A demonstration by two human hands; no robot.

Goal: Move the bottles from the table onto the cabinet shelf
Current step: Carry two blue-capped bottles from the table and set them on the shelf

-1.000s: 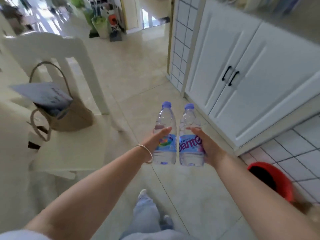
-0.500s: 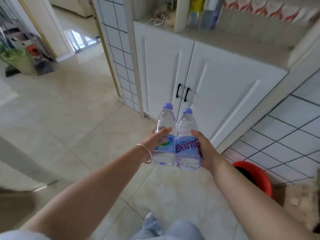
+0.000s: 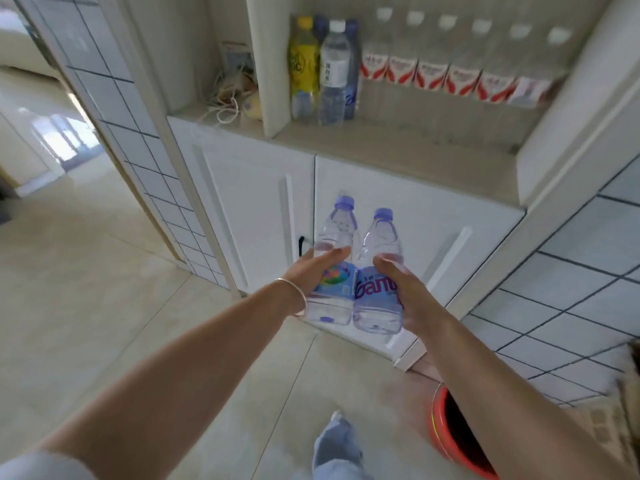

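Observation:
I hold two clear water bottles with purple caps side by side in front of the white cabinet doors. My left hand grips the left bottle, which has a blue label. My right hand grips the right bottle, which has a purple label. Both bottles stand roughly upright and touch each other. Above them is the cabinet shelf, where a yellow bottle, a clear bottle and a row of several red-labelled bottles stand along the back.
A white divider panel splits the shelf; cords and small items lie in the left bay. A red bucket sits on the floor at the lower right. A tiled pillar stands left of the cabinet.
My view has swung right and up from the chair and floor toward the cabinet. The shelf with its bottles has come into view, and both held bottles are closer to the doors.

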